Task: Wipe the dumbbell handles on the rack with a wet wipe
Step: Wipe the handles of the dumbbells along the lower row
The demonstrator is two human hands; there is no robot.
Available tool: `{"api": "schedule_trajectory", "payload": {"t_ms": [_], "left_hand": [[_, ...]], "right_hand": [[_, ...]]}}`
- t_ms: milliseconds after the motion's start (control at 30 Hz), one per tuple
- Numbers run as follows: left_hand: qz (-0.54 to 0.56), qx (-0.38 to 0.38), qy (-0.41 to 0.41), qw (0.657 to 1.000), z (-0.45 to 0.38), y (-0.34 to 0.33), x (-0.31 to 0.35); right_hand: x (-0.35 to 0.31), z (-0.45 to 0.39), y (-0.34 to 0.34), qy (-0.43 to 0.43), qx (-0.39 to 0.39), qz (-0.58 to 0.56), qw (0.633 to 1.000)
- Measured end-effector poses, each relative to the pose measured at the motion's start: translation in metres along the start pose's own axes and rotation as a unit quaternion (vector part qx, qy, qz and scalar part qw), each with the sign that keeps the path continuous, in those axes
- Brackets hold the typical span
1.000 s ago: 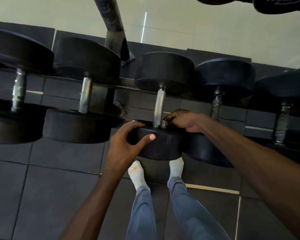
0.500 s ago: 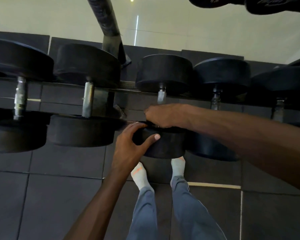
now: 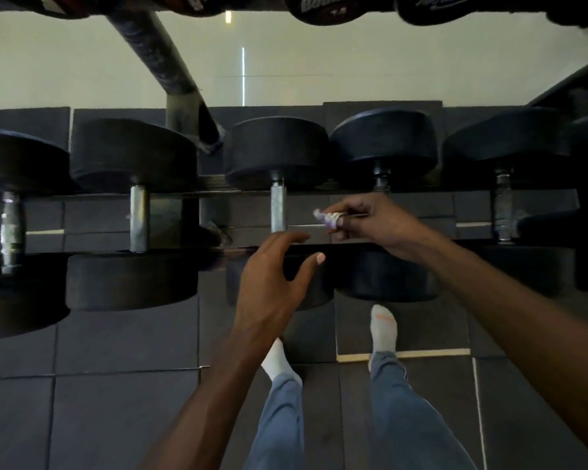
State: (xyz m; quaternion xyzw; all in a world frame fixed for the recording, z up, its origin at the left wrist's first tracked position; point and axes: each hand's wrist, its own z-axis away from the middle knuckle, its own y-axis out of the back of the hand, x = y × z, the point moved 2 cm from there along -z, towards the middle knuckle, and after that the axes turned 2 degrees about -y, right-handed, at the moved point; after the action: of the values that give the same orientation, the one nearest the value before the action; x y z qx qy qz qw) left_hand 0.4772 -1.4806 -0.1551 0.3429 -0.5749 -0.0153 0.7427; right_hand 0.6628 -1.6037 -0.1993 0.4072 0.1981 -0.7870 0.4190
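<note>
Presently, all places are given relative to the middle handle [image 3: 278, 212], the bare steel bar third from the left on the rack.

Legs and feet: nearest the camera, below the middle handle; grey trousers, white socks [image 3: 383, 329] on the mat.

Left hand [image 3: 272, 283]: just below the middle handle, over that dumbbell's near weight [image 3: 314, 290]; fingers spread and curved, holding nothing. Judged to be placed for steadying the weight.

Right hand [image 3: 374, 220]: just right of the middle handle, level with it, not touching it; thumb and fingers pinched on the wipe.

Wipe [image 3: 326, 218]: small crumpled pale wad, tip pointing toward the middle handle. Judged bunched so it can wrap a bar.

Next handle [image 3: 382, 181]: right of the middle handle, mostly hidden behind the right hand.

Rack rails [image 3: 82, 196]: two dark bars crossing behind and before the middle handle; dumbbells lie across them, handles exposed in the gap.

Floor: dark rubber tiles [image 3: 116, 340] under the rack; beyond, pale glossy floor [image 3: 387, 62].

Room: dim; slanted rack post [image 3: 157, 52] up-left of the middle handle; more weights along the top edge.
</note>
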Motion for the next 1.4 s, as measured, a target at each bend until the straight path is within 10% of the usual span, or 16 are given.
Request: {"api": "schedule_trajectory", "payload": {"t_ms": [267,600,767,1033,1400], "left_hand": [[-0.001,-0.032,0.032,0.999,-0.016,-0.097,0.040],[-0.005,0.051,0.077,0.996,-0.004,-0.133,0.053],[0.011,0.084,0.089,0.992,0.000,-0.141,0.052],[0.026,0.094,0.096,0.991,0.001,-0.142,0.047],[0.051,0.067,0.104,0.991,-0.002,-0.136,0.042]], "right_hand": [[0.025,0.036,0.077,-0.060,0.035,-0.169,0.983],[0.023,0.014,0.116,0.057,0.080,0.160,0.982],[0.016,-0.001,0.103,0.230,0.064,0.313,0.919],[0.028,-0.004,0.095,0.297,-0.207,0.576,0.733],[0.010,-0.007,0.078,0.172,-0.261,0.626,0.714]]}}
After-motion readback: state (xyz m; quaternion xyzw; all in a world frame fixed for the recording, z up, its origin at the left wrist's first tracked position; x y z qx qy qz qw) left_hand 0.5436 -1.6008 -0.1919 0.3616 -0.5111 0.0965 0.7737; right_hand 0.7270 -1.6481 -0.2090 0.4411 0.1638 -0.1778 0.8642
